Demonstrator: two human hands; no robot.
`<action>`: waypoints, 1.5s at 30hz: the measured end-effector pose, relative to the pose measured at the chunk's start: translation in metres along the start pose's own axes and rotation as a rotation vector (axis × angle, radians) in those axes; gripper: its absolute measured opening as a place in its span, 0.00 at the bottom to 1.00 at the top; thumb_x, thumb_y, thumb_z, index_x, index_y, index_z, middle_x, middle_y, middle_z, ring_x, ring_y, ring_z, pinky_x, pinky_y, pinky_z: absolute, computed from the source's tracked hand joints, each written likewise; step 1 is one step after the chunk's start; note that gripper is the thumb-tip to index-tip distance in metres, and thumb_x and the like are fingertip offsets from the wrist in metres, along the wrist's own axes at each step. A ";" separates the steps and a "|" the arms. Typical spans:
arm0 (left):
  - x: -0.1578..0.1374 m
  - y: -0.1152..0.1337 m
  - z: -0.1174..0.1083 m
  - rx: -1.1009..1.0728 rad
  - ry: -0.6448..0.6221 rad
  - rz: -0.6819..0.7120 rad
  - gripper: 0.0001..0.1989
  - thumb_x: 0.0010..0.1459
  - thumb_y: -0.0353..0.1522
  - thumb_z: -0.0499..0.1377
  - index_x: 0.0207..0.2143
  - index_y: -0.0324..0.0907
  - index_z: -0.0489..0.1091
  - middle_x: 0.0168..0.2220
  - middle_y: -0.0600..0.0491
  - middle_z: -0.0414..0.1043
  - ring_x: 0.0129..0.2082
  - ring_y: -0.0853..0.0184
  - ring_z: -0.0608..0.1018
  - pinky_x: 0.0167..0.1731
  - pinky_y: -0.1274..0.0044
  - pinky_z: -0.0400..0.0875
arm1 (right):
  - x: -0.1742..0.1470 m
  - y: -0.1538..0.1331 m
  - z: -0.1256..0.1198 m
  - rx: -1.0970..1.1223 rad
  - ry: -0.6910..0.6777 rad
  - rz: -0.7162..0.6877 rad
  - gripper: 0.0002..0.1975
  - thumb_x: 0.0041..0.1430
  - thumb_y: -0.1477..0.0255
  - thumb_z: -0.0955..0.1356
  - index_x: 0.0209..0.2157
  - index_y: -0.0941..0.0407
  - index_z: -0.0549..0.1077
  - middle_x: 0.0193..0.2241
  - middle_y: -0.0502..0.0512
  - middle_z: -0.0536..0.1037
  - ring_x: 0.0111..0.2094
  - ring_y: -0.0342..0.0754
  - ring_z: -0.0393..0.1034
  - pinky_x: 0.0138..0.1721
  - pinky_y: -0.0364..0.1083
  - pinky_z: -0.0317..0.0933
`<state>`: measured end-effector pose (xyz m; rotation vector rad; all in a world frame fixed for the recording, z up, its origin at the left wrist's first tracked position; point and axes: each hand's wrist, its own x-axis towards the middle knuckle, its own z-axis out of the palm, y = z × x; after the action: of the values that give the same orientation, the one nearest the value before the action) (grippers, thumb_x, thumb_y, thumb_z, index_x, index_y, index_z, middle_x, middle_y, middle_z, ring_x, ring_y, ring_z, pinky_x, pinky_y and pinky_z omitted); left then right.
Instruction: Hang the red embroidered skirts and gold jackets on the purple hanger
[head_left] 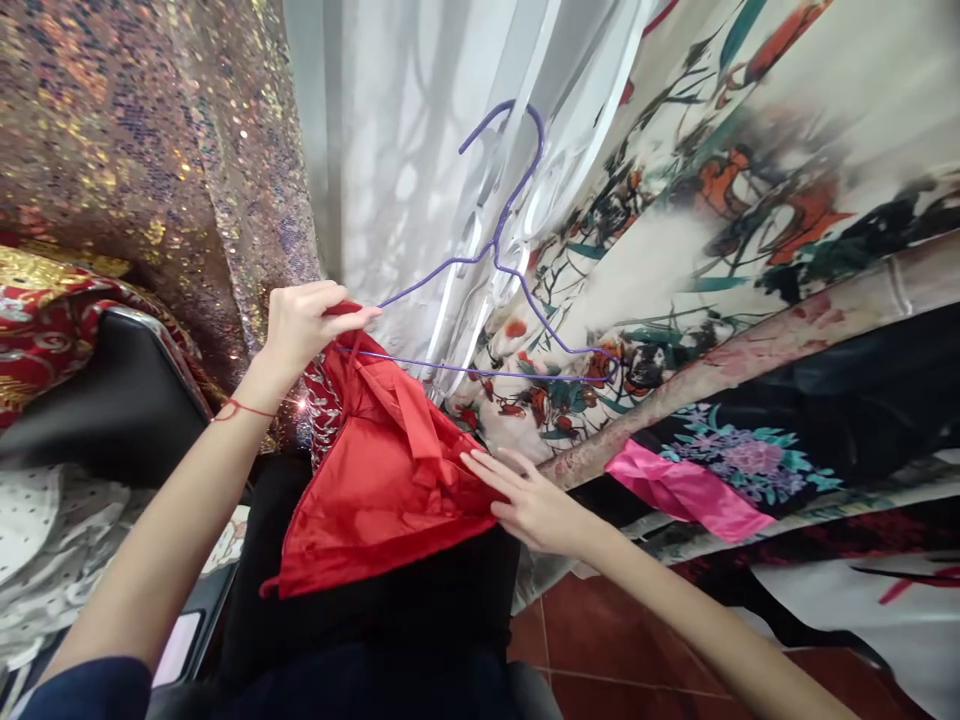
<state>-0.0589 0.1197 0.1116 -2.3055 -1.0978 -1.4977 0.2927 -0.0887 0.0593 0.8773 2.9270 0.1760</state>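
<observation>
A red satin garment (367,485) with ribbon-like straps hangs over the dark cloth of my lap. Patterned red and silver fabric (324,415) shows along its left side. My left hand (307,320) is closed on the garment's upper corner, which is at the left end of a purple wire hanger (496,243). The hanger's hook points up, and its right end sticks out bare. At the garment's right edge, my right hand (540,505) has its fingers on top of the cloth and the thumb close to the edge, gripping it.
Sequined fabric (225,130) hangs at the left, above a black chair (97,390). White plastic hangers (465,290) hang behind the purple one. Floral cloth (675,220) fills the right, with a pink ribbon (690,490) on dark fabric below. Tiled floor (600,640) shows at the bottom.
</observation>
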 end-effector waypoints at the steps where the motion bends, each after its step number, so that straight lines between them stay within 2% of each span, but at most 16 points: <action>1: 0.001 -0.003 0.000 0.014 -0.001 -0.003 0.32 0.59 0.59 0.57 0.16 0.43 0.60 0.16 0.56 0.58 0.18 0.71 0.60 0.21 0.73 0.50 | -0.006 -0.001 -0.008 -0.012 0.069 0.011 0.10 0.64 0.77 0.64 0.30 0.58 0.75 0.71 0.69 0.57 0.73 0.61 0.47 0.67 0.66 0.54; 4: 0.003 -0.009 0.002 0.044 -0.001 -0.011 0.33 0.59 0.59 0.57 0.16 0.43 0.60 0.16 0.56 0.59 0.18 0.71 0.60 0.21 0.73 0.48 | -0.022 -0.007 -0.035 0.040 0.236 -0.009 0.11 0.65 0.79 0.62 0.30 0.56 0.73 0.64 0.66 0.70 0.72 0.56 0.53 0.66 0.59 0.57; 6: 0.003 -0.010 0.004 0.058 -0.002 -0.011 0.33 0.59 0.59 0.57 0.16 0.43 0.60 0.17 0.55 0.60 0.18 0.70 0.61 0.21 0.73 0.48 | -0.031 -0.004 -0.050 0.100 0.289 -0.020 0.12 0.67 0.79 0.61 0.32 0.55 0.72 0.48 0.61 0.82 0.64 0.52 0.65 0.64 0.55 0.58; 8: 0.003 -0.011 0.005 0.082 0.000 -0.010 0.33 0.58 0.59 0.57 0.17 0.43 0.60 0.17 0.55 0.60 0.18 0.70 0.62 0.22 0.73 0.47 | -0.039 0.010 -0.062 0.049 0.313 0.057 0.12 0.69 0.77 0.61 0.32 0.55 0.71 0.33 0.54 0.82 0.51 0.51 0.73 0.59 0.56 0.59; 9: 0.002 -0.012 0.004 0.095 0.001 -0.010 0.33 0.58 0.59 0.57 0.17 0.43 0.61 0.17 0.55 0.60 0.18 0.70 0.62 0.22 0.73 0.47 | -0.043 0.021 -0.066 -0.030 0.319 0.133 0.12 0.69 0.76 0.61 0.32 0.55 0.72 0.30 0.53 0.81 0.46 0.51 0.74 0.55 0.56 0.59; 11: 0.001 -0.014 0.004 0.119 0.006 -0.011 0.32 0.59 0.59 0.58 0.16 0.43 0.61 0.17 0.54 0.59 0.18 0.70 0.62 0.22 0.72 0.46 | -0.049 0.043 -0.071 -0.217 0.312 0.233 0.10 0.70 0.75 0.61 0.38 0.55 0.74 0.32 0.53 0.81 0.37 0.50 0.72 0.46 0.53 0.59; 14: -0.001 -0.019 0.002 0.143 0.004 0.002 0.32 0.59 0.58 0.58 0.17 0.44 0.61 0.17 0.54 0.60 0.17 0.70 0.62 0.22 0.72 0.47 | -0.051 0.067 -0.072 -0.329 0.219 0.243 0.12 0.72 0.70 0.62 0.50 0.55 0.74 0.36 0.54 0.82 0.35 0.49 0.73 0.38 0.48 0.60; 18: -0.003 -0.025 0.001 0.150 -0.001 0.040 0.31 0.59 0.58 0.58 0.17 0.44 0.62 0.17 0.54 0.63 0.18 0.69 0.64 0.21 0.73 0.50 | -0.050 0.074 -0.065 -0.323 0.102 0.351 0.17 0.70 0.58 0.65 0.43 0.56 0.77 0.42 0.58 0.83 0.33 0.48 0.78 0.28 0.45 0.60; 20: -0.004 -0.025 0.002 0.146 0.015 0.058 0.31 0.59 0.57 0.58 0.17 0.44 0.61 0.17 0.54 0.63 0.18 0.69 0.65 0.21 0.73 0.50 | -0.051 0.074 -0.061 -0.326 0.058 0.453 0.21 0.67 0.53 0.66 0.45 0.56 0.78 0.45 0.59 0.84 0.33 0.51 0.80 0.26 0.45 0.60; 23: -0.005 -0.025 0.005 0.134 0.030 0.076 0.31 0.59 0.57 0.58 0.17 0.44 0.59 0.17 0.55 0.61 0.17 0.70 0.64 0.20 0.73 0.49 | -0.053 0.073 -0.058 -0.254 -0.021 0.504 0.23 0.66 0.51 0.67 0.53 0.52 0.75 0.49 0.57 0.83 0.38 0.53 0.82 0.28 0.45 0.63; 26: -0.005 -0.024 0.006 0.122 0.022 0.080 0.31 0.60 0.57 0.57 0.18 0.44 0.58 0.17 0.56 0.62 0.17 0.70 0.64 0.19 0.74 0.50 | -0.053 0.070 -0.056 -0.176 -0.070 0.520 0.21 0.65 0.53 0.68 0.49 0.53 0.76 0.52 0.58 0.82 0.42 0.54 0.82 0.31 0.45 0.65; 31: -0.003 -0.022 0.003 0.119 -0.010 0.060 0.30 0.60 0.58 0.57 0.19 0.45 0.58 0.16 0.56 0.60 0.17 0.70 0.64 0.20 0.73 0.50 | -0.046 0.061 -0.055 -0.205 0.029 0.619 0.28 0.62 0.43 0.64 0.35 0.56 0.75 0.37 0.61 0.85 0.32 0.54 0.80 0.26 0.45 0.58; 33: -0.002 -0.021 0.001 0.115 -0.019 0.036 0.31 0.60 0.58 0.57 0.18 0.45 0.57 0.16 0.56 0.60 0.17 0.69 0.64 0.20 0.73 0.50 | -0.045 0.062 -0.054 -0.241 0.083 0.593 0.28 0.68 0.47 0.60 0.30 0.55 0.74 0.32 0.58 0.84 0.28 0.51 0.79 0.23 0.45 0.53; 36: -0.001 -0.020 -0.003 0.111 -0.037 -0.002 0.32 0.58 0.60 0.56 0.18 0.45 0.55 0.16 0.56 0.59 0.17 0.69 0.62 0.20 0.72 0.49 | -0.050 0.069 -0.055 -0.279 0.131 0.535 0.26 0.74 0.56 0.56 0.30 0.54 0.75 0.28 0.54 0.83 0.24 0.47 0.77 0.22 0.44 0.51; 38: 0.000 -0.019 -0.004 0.106 -0.047 -0.019 0.33 0.57 0.62 0.56 0.18 0.45 0.55 0.16 0.56 0.58 0.17 0.69 0.61 0.21 0.72 0.48 | -0.057 0.076 -0.059 -0.269 0.164 0.523 0.24 0.74 0.59 0.57 0.33 0.53 0.77 0.29 0.54 0.84 0.25 0.48 0.77 0.23 0.44 0.55; 45: 0.002 -0.021 -0.003 0.110 -0.056 0.008 0.37 0.55 0.67 0.50 0.18 0.44 0.54 0.16 0.57 0.55 0.18 0.72 0.58 0.21 0.74 0.48 | -0.083 0.102 -0.072 -0.120 0.169 0.396 0.14 0.69 0.60 0.65 0.43 0.55 0.76 0.41 0.61 0.83 0.41 0.54 0.80 0.38 0.47 0.72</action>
<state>-0.0747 0.1341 0.1101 -2.2868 -1.1539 -1.3420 0.4097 -0.0560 0.1475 1.4770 2.8134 0.4656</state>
